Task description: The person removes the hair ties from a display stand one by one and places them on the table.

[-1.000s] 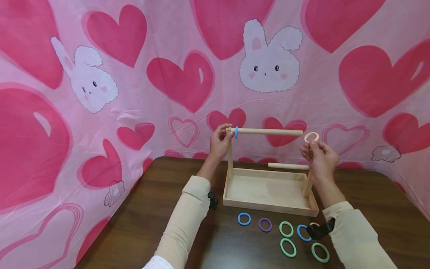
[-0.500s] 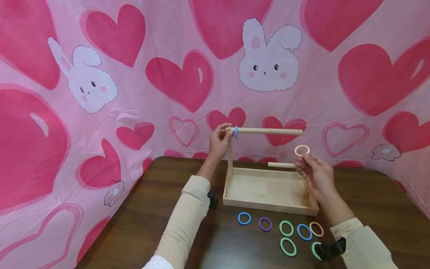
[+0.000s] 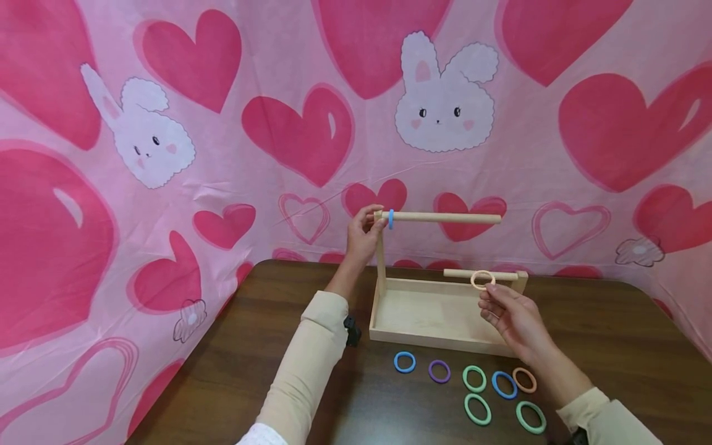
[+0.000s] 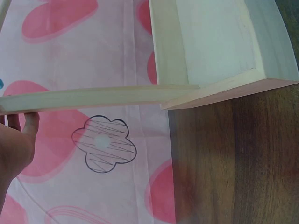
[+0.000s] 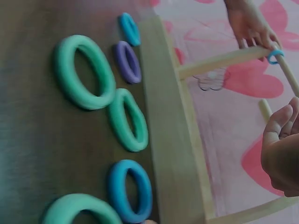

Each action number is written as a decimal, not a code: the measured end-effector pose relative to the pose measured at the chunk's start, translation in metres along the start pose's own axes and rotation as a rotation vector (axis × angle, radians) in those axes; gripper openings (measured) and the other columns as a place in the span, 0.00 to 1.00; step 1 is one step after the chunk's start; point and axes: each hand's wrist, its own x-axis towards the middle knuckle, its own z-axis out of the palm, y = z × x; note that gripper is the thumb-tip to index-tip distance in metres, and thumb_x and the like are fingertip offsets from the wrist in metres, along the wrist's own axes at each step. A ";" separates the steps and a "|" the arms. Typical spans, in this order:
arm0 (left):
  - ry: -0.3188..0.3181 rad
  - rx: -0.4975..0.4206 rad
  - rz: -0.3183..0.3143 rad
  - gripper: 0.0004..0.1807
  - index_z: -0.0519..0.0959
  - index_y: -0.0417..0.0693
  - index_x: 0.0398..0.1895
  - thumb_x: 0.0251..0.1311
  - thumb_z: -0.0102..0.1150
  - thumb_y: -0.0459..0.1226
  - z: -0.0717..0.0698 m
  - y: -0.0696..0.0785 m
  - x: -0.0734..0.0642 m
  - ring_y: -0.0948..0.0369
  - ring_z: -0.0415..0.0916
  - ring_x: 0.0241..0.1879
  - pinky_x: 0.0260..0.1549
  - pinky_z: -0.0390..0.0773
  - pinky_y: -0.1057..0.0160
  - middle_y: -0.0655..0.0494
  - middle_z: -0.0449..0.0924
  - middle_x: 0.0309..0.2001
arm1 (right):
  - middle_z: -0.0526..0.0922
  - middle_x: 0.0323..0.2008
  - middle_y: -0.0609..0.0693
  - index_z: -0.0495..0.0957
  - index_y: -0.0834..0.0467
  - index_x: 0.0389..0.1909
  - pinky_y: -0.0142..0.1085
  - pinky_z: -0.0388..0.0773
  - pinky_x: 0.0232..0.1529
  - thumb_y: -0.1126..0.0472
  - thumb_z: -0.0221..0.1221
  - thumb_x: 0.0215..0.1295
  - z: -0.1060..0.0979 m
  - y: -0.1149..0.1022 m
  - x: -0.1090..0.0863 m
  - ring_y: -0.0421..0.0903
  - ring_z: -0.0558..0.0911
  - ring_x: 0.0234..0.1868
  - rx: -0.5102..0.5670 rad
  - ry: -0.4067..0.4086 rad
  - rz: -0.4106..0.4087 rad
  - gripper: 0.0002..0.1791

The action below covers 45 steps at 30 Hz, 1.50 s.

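In the head view my left hand (image 3: 363, 240) grips the top of the left post (image 3: 381, 266) of a wooden stand. From that post the upper rod (image 3: 450, 217) runs right to a free end, with a blue ring (image 3: 391, 220) hanging near its left end. My right hand (image 3: 517, 318) pinches a pale orange ring (image 3: 472, 282) between thumb and fingers. That ring appears in front of the lower rod (image 3: 453, 273), which points left from the right post (image 3: 521, 281); I cannot tell whether it touches the rod. The right hand (image 5: 282, 156) hides the ring in the right wrist view.
The stand's shallow wooden tray (image 3: 434, 339) rests on a dark wooden table (image 3: 250, 346). Before it lie several rings, among them a blue ring (image 3: 395, 363), a purple ring (image 3: 431, 372) and an orange ring (image 3: 534, 380). A pink heart-patterned cloth (image 3: 311, 55) hangs behind.
My right hand has moved down and left with the pale orange ring, from near the upper rod's free end to the lower rod. The left hand stays on the post.
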 end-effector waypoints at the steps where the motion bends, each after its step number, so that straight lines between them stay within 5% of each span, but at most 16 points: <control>1: -0.002 0.000 -0.003 0.15 0.78 0.33 0.54 0.65 0.59 0.24 0.000 0.000 0.000 0.67 0.79 0.38 0.43 0.79 0.72 0.26 0.82 0.44 | 0.90 0.31 0.43 0.86 0.53 0.36 0.28 0.84 0.40 0.63 0.48 0.80 -0.001 0.003 -0.002 0.36 0.87 0.33 -0.017 -0.003 0.008 0.18; 7: 0.001 0.004 -0.008 0.15 0.78 0.33 0.54 0.65 0.59 0.24 0.000 -0.001 0.000 0.66 0.80 0.39 0.43 0.78 0.72 0.26 0.82 0.44 | 0.89 0.31 0.41 0.85 0.50 0.35 0.27 0.84 0.40 0.62 0.47 0.80 -0.003 0.018 -0.014 0.34 0.86 0.34 -0.101 -0.009 0.065 0.18; 19: 0.007 0.004 -0.005 0.14 0.78 0.34 0.54 0.65 0.60 0.25 0.001 0.000 -0.001 0.65 0.81 0.39 0.41 0.77 0.72 0.26 0.82 0.44 | 0.90 0.38 0.41 0.85 0.50 0.43 0.27 0.83 0.45 0.65 0.41 0.82 -0.011 0.042 -0.035 0.33 0.87 0.39 -0.026 -0.243 0.217 0.21; 34: 0.001 -0.003 0.001 0.15 0.77 0.32 0.54 0.65 0.60 0.24 0.001 -0.001 -0.001 0.70 0.78 0.37 0.41 0.78 0.73 0.25 0.81 0.45 | 0.89 0.36 0.38 0.82 0.50 0.42 0.24 0.82 0.43 0.65 0.44 0.79 -0.014 0.063 -0.051 0.30 0.86 0.37 -0.143 -0.486 0.586 0.16; 40: 0.009 -0.003 0.004 0.14 0.77 0.33 0.54 0.65 0.60 0.24 0.001 -0.001 0.000 0.71 0.76 0.37 0.41 0.77 0.73 0.25 0.81 0.44 | 0.88 0.32 0.38 0.80 0.52 0.39 0.24 0.82 0.36 0.62 0.50 0.75 -0.007 0.072 -0.051 0.30 0.86 0.33 -0.304 -0.488 0.661 0.10; 45: 0.013 0.000 0.007 0.14 0.78 0.33 0.53 0.65 0.60 0.24 0.001 -0.002 0.000 0.70 0.76 0.37 0.41 0.77 0.73 0.25 0.81 0.44 | 0.88 0.28 0.42 0.80 0.57 0.39 0.24 0.82 0.31 0.62 0.54 0.71 0.003 0.080 -0.051 0.32 0.87 0.30 -0.452 -0.460 0.641 0.07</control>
